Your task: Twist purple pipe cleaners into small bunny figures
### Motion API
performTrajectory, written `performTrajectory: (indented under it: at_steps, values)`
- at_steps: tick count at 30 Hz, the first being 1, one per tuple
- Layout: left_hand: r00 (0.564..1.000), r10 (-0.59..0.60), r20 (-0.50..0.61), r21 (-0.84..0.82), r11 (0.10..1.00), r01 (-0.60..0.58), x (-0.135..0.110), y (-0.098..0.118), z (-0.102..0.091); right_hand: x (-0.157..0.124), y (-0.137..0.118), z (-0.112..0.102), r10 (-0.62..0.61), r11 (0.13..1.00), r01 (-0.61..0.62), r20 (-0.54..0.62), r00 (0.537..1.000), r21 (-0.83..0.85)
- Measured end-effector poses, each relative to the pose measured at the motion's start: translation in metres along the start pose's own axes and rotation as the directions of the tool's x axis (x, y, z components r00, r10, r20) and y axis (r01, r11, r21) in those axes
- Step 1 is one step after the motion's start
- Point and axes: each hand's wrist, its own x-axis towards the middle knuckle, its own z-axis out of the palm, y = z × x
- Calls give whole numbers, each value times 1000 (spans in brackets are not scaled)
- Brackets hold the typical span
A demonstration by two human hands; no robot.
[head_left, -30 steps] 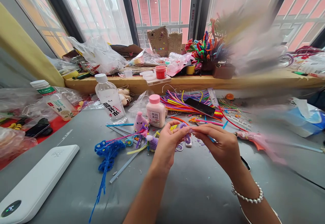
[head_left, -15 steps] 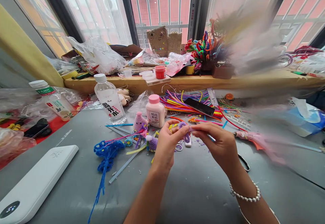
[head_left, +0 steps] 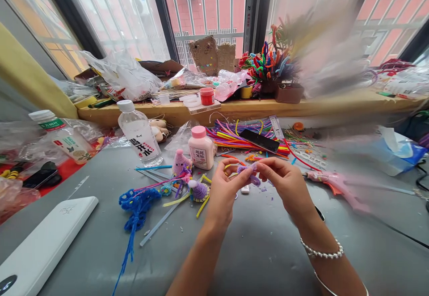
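A bent purple pipe cleaner [head_left: 255, 181] is pinched between my two hands above the grey table. My left hand [head_left: 224, 191] grips its left side with thumb and fingers closed. On the other side, my right hand [head_left: 285, 188] has thumb and forefinger pressed together on its upper right end. Just left of my left hand lie a purple pipe-cleaner figure [head_left: 199, 190] with yellow strips and a pink one with a face [head_left: 181, 164]. A small white block [head_left: 245, 189] shows beneath the hands, with purple fluff scattered beside it.
A pink bottle [head_left: 201, 148] and a clear water bottle [head_left: 139, 135] stand behind the figures. Blue looped yarn work [head_left: 136, 202] and a white power bank [head_left: 63, 238] lie left. Coloured pipe cleaners under a phone [head_left: 259, 140] lie behind; a pink glue gun [head_left: 338, 186] is right.
The purple piece has tilted from upright to slanting, and my right hand has turned slightly with its fingers closer to it. The whole view has shifted a little.
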Motion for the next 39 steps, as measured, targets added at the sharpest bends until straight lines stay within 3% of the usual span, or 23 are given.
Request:
performTrajectory:
  at_steps: [4,6,9,13,22,25,29,33,39]
  values:
    - [985,-130,111,131,985,116,1,1,-1,0,1,-2,54,998,-54,1,999,19]
    - [986,-138,97,137,983,124,1,1,-2,1,2,-3,43,998,-42,-32,999,40]
    - [995,-95,23,61,994,93,2,-1,-1,2,2,-6,26,998,-21,-73,997,61]
    - [998,-53,-14,-56,997,52,2,-3,0,4,-2,-10,64,998,-65,46,997,10]
    - [991,-121,56,-136,982,127,1,0,1,-1,-6,-6,80,993,-74,60,995,-91]
    - [979,-180,92,-177,965,194,0,2,0,0,-7,-9,0,999,6,121,993,-52]
    - [947,-267,177,-203,932,300,-1,6,-2,2,-7,-16,-193,975,217,273,942,-57]
    - [924,-304,232,-187,918,349,-3,8,-5,2,-5,-20,-332,927,365,258,907,-91]
    - [930,-257,263,-155,940,304,-4,10,-3,0,-4,-19,-398,907,419,231,888,-45]
